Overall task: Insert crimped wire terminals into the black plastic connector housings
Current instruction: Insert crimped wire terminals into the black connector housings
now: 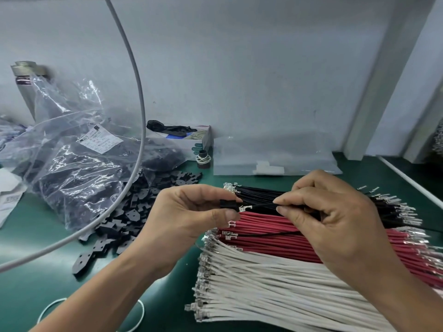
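Starting at the far left, a clear plastic bag [72,168] of black parts slumps on the green tabletop [36,236], with loose black connector housings [124,219] spilled beside it and a grey cable [134,68] arcing above. My left hand [189,216] pinches one black housing [228,204] between thumb and forefinger. Just right of it, the silver crimped terminal [245,208] of a black wire [263,205] sits at the housing's opening, and my right hand [335,219] holds that wire in a tight fingertip grip. Beneath both hands lie rows of black wires [259,194], red wires [268,226] and white wires [275,283].
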